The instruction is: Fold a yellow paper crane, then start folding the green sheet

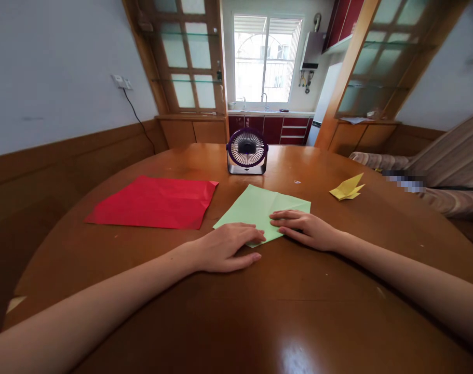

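A light green sheet of paper [255, 208] lies on the wooden table in front of me, with a faint crease near its upper right. My left hand [226, 246] rests over its lower left edge, fingers stretched out and the thumb on the table. On the right part of the sheet lies my right hand [304, 228], palm down with its fingers extended. Neither hand grips anything. To the left is red paper [154, 202], creased near its right corner. A folded yellow paper figure [347, 188] with pointed tips sits at the right.
A small dark purple fan [247, 150] stands on the wooden table [236, 322] beyond the green paper. Striped seating [446, 156] is at the right. A cable [138, 117] hangs from the left wall outlet. Behind are cabinets, a sink counter and a window.
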{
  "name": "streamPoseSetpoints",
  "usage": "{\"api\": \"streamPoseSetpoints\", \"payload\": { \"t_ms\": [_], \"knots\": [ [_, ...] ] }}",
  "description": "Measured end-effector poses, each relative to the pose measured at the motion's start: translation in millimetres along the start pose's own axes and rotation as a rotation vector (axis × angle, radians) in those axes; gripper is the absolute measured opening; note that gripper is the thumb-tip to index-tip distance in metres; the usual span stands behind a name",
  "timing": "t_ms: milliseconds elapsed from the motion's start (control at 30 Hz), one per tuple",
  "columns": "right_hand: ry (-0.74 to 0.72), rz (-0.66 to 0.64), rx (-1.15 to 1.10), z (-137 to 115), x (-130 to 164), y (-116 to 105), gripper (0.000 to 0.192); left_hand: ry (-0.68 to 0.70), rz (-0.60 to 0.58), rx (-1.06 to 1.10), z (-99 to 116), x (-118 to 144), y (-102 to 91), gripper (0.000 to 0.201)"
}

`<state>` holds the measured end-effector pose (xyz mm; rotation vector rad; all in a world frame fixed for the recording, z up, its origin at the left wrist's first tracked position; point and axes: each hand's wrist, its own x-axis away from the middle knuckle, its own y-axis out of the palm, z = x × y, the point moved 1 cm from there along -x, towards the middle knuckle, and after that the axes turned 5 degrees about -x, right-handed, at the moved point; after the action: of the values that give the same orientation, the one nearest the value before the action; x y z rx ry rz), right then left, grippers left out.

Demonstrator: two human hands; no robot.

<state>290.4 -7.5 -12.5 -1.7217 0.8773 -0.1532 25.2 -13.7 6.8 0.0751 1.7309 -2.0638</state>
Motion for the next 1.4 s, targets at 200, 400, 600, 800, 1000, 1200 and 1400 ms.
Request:
{"api": "streamPoseSetpoints", "payload": {
  "t_ms": [200, 400, 600, 800, 1000, 1200, 1400],
  "knots": [
    [-0.006, 0.002, 0.002, -0.2, 0.4, -0.5, 0.036, -0.063, -0.036, -0.028, 2.2, -4.1, 3.5, 0.032],
    [-0.011, 0.013, 0.008, 0.3, 0.9, 0.2, 0.035, -0.167, 0.051, -0.008, -2.5, -12.7, 11.2, 0.029],
    [-0.014, 0.007, 0.005, 1.3, 1.2, 0.5, 0.036, -0.062, 0.134, 0.010, -15.8, -17.6, 18.6, 0.021],
    [-0.012, 0.008, 0.000, 0.4, 0.8, -0.2, 0.035, -0.084, 0.153, 0.122, -21.9, -18.9, 18.0, 0.017],
    [-0.009, 0.007, -0.003, -1.4, -0.2, -0.9, 0.035, -0.207, 0.177, 0.211, -18.0, -20.4, 18.2, 0.013],
    [-0.010, 0.007, -0.011, -1.0, -0.2, -0.7, 0.035, -0.210, 0.201, 0.299, -16.8, -20.8, 17.6, 0.031],
    [-0.015, 0.010, 0.004, -0.3, -0.3, -0.2, 0.035, -0.124, 0.218, 0.169, -17.9, -21.8, 17.1, 0.036]
  ]
}}
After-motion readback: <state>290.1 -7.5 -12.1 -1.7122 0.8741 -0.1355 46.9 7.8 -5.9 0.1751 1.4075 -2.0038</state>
